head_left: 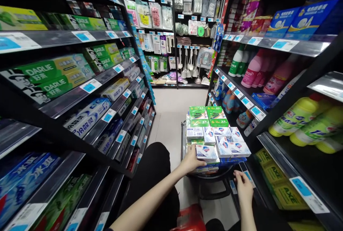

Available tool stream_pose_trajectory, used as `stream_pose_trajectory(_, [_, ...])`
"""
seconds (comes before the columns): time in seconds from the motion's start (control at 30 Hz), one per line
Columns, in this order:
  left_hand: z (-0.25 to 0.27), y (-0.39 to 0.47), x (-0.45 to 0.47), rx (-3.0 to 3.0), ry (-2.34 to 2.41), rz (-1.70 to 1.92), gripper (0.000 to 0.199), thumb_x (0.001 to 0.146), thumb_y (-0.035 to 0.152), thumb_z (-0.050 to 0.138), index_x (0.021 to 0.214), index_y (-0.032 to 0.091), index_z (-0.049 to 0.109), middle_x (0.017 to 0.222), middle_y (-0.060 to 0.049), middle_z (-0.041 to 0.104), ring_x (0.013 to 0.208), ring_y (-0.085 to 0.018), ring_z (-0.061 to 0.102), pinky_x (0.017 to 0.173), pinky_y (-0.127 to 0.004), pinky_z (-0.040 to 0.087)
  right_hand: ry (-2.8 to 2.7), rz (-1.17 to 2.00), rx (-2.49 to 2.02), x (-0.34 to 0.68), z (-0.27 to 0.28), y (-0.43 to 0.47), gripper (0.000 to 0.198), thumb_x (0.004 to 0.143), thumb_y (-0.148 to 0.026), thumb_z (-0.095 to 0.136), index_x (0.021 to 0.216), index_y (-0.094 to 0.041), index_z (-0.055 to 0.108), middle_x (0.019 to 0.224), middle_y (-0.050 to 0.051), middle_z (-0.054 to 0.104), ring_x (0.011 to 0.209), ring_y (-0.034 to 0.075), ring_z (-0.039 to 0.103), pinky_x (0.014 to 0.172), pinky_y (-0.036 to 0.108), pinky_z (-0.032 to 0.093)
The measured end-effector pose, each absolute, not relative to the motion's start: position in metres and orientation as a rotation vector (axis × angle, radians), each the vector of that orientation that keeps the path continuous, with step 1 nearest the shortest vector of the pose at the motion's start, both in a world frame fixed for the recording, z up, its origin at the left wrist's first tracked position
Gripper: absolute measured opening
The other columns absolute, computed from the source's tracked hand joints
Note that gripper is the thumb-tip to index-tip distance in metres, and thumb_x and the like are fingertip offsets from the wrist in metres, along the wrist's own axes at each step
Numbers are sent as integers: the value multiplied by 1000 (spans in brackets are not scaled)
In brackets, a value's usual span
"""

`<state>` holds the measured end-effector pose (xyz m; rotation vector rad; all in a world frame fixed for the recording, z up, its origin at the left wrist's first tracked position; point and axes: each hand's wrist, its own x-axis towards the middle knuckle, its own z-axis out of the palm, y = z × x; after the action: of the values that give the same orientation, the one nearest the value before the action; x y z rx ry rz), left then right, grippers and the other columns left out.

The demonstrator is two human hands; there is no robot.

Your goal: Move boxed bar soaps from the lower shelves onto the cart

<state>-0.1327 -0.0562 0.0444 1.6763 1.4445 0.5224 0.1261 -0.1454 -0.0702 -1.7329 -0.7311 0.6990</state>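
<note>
Head view: the soap box [207,153] lies right of and below frame centre, at the near edge of a carton stack [198,112] on a black frame [183,138]. The left hand [192,160] grasps its left end, thumb along the lower near edge. The right hand [244,185], at lower right, is loosely curled beside a price tag [249,178]; no object is visible in it. Handling estimate: the box is probably light, stiff-walled and slightly slippery on its printed faces; contents are unlikely to be fragile, but corners may dent. Grip across the long narrow sides, near mid-length, with moderate pressure.
</note>
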Motion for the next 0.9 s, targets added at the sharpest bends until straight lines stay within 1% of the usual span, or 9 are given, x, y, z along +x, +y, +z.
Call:
stream_pose_trajectory(0.07, [44,-56,-136,1791,1478,482,68,58,32,79,115,18,45,120,-13,52,111,-30,54,90,-36,45,-713,755,-1694,124,-72,-144,60,61,-71,63,85,-17,70,87,12,73,75,27,66,73,38,52])
stream_pose_trajectory(0.13, [42,-54,-136,1887,1560,433,60,60,39,78,108,18,49,115,-12,54,106,-30,56,87,-37,46,-685,797,-1668,123,-72,-142,58,61,-69,64,85,-16,69,87,11,72,76,27,66,75,39,52])
stream_pose_trajectory(0.23, [37,-50,-133,2004,1675,369,60,60,48,77,104,16,52,115,-13,53,106,-32,55,88,-39,45,-639,839,-1628,121,-72,-140,58,57,-67,67,83,-16,69,83,11,72,77,27,66,74,40,53])
stream_pose_trajectory(0.33, [33,-45,-128,2058,1692,365,58,60,47,78,103,15,54,111,-12,54,107,-31,53,90,-38,43,-631,860,-1619,120,-72,-138,57,56,-66,68,83,-16,69,82,11,72,76,27,66,71,38,53])
stream_pose_trajectory(0.47, [32,-41,-124,2093,1675,388,59,60,45,77,105,16,53,111,-11,56,107,-29,52,89,-36,41,-637,875,-1630,119,-70,-138,57,57,-65,66,84,-16,68,82,11,71,75,26,65,70,37,51])
stream_pose_trajectory(0.57, [34,-39,-121,2142,1702,354,59,63,50,74,106,16,53,111,-11,57,106,-30,51,89,-39,39,-642,871,-1630,118,-68,-140,55,59,-64,65,85,-16,68,82,10,71,76,26,65,68,36,51])
stream_pose_trajectory(0.67, [37,-37,-119,2142,1727,314,67,61,51,75,115,18,52,115,-11,58,109,-32,50,92,-42,35,-655,873,-1638,117,-65,-142,53,62,-62,64,87,-16,68,82,9,70,76,25,65,69,36,51])
stream_pose_trajectory(0.8, [40,-35,-120,2122,1693,326,73,61,53,75,122,19,50,119,-11,58,114,-32,47,94,-43,32,-662,891,-1644,115,-62,-142,54,61,-63,65,87,-15,69,81,9,70,76,26,65,72,37,51])
stream_pose_trajectory(0.9, [40,-36,-122,2142,1669,311,79,62,59,72,126,19,49,122,-12,55,117,-34,44,96,-45,31,-670,881,-1635,115,-61,-142,54,60,-63,67,86,-15,70,79,9,70,76,26,65,70,36,51])
